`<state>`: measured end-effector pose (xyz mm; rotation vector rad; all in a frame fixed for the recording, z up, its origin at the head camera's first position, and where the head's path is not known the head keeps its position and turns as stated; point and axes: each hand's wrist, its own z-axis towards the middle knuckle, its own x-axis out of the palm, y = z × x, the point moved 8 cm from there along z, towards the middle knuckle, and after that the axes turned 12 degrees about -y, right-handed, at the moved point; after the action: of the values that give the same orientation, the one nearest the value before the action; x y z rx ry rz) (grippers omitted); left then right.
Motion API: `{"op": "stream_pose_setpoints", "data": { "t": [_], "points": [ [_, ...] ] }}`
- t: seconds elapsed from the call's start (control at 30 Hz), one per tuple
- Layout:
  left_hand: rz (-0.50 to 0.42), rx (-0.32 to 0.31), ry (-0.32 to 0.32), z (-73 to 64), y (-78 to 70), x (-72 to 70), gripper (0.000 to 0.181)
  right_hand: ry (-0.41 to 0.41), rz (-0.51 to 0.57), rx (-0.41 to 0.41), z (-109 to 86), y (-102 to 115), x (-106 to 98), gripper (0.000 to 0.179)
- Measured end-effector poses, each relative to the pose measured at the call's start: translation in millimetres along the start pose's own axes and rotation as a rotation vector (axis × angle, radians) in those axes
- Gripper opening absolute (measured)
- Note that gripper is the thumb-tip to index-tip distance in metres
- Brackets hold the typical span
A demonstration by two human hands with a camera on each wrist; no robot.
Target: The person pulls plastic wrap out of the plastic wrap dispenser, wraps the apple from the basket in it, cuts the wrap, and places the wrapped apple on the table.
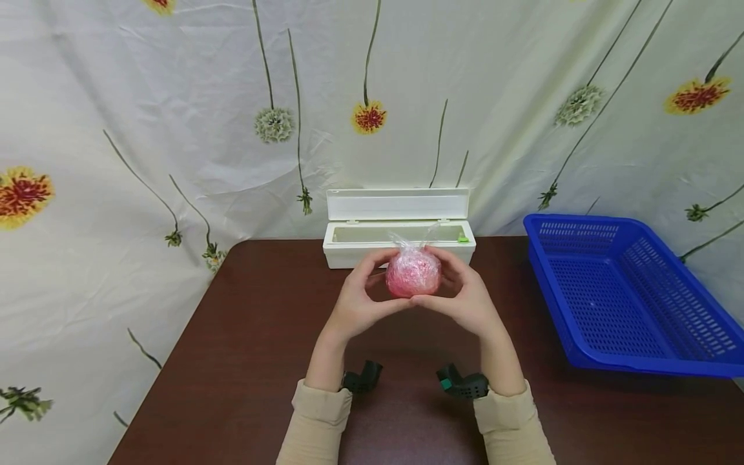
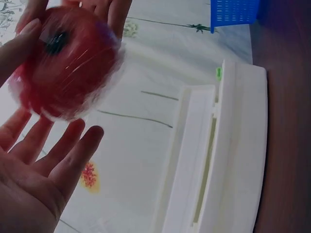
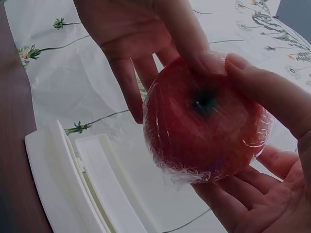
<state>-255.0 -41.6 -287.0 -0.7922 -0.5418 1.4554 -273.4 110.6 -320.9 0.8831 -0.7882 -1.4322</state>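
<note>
A red apple [image 1: 414,274] wrapped in clear cling film is held up over the table between both hands, the film gathered in loose ends at its top in the head view. My left hand [image 1: 359,300] grips its left side and my right hand [image 1: 465,297] its right side. The two thumbs meet at the near, lower edge, while the fingers curve round the far side. Film is stretched across the dark stem hollow of the apple [image 3: 209,116] in the right wrist view, with crinkled film along one edge.
Behind the hands stands a white cling film dispenser [image 1: 343,255], lid raised, with a green slider [image 1: 462,237] at its right end. A blue plastic basket [image 1: 604,361] sits at the right of the dark brown table [image 1: 232,361]. A flower-patterned cloth [image 1: 203,97] hangs behind.
</note>
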Motion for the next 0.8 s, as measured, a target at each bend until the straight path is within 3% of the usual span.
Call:
{"op": "stream_pose_setpoints", "data": {
  "t": [0.23, 0.4, 0.5, 0.6, 0.8],
  "points": [
    [-0.026, -0.071, 0.042, -1.2, 3.6, -1.3, 0.068, -0.008, -0.054, -0.014, 0.1, -2, -3, 0.073],
    [-0.008, -0.094, -0.006, -2.2, 17.0, -1.0, 0.061, -0.014, -0.122, -0.040, -2.3, 18, 1, 0.073],
    [0.034, -0.079, -0.036, -1.9, 14.1, 0.6, 0.059, -0.012, -0.173, -0.057, -4.3, 35, 5, 0.072],
    [0.069, -0.080, -0.056, -1.0, -1.0, 2.2, 0.059, -0.013, -0.185, -0.064, -4.6, 37, 7, 0.071],
    [0.063, -0.082, -0.116, -1.0, -0.7, 1.7, 0.058, -0.034, -0.170, -0.094, -4.5, 39, 7, 0.071]
  ]
}}
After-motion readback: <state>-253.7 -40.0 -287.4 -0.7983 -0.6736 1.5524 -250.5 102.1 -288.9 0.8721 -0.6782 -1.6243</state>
